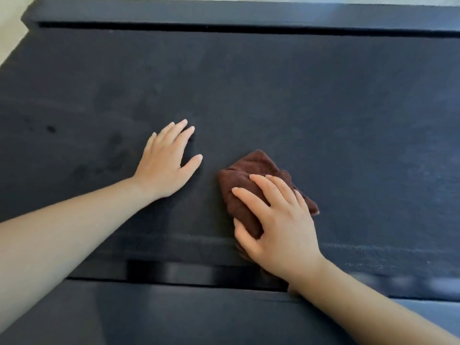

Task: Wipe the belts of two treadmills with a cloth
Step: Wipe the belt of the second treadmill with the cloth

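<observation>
One crumpled brown terry cloth [251,170] lies on the dark textured treadmill belt [273,95], near its close edge. The right hand [281,227] presses on it, fingers curled and thumb tucked round the fabric. Just beside, the left hand [166,163] rests flat on the belt, fingers straight, arm extended.

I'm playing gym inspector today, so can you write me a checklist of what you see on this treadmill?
Surface: dark belt, dusty smears, a few darker spots at the left.
Job's things: brown cloth, crumpled, lying on the belt.
Clutter: nothing seen.
Grips: left hand flat on the belt, fingers straight; right hand presses on the cloth, thumb curled round its edge.
Cables: nothing seen.
Surroundings: dark rail beyond the belt; pale floor at the far left corner.
</observation>
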